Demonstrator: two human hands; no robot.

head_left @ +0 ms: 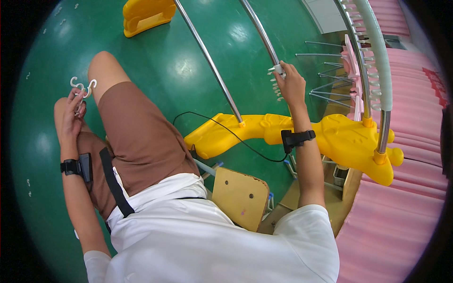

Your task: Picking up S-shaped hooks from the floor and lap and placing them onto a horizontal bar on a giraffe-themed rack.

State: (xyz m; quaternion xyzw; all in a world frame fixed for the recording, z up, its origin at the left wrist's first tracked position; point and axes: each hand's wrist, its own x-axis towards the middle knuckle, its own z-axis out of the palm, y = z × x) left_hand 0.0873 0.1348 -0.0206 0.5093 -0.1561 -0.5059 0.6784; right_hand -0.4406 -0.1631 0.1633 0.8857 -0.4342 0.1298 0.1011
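Note:
My left hand (73, 115) is closed on several white plastic S-hooks (88, 88), whose curved ends stick out past the fingertips above my knee. Off to the right, my right hand (292, 87) wraps round a white plastic piece (278, 70) on a shiny metal pole (260, 28); the fingers partly cover it, so I cannot make out whether it is a hook. A row of small white hooks (277, 87) shows just beside that palm. Under my right forearm stretches a long yellow animal-shaped plastic frame (275, 127) with metal poles set into it.
White hooks (375, 75) line the rail at right. A second yellow plastic piece (148, 20) stands on the green floor (155, 52), where loose hooks lie at far left. A small wooden chair (239, 195), pink cloth (401, 212) and a black cable (226, 127) are close by.

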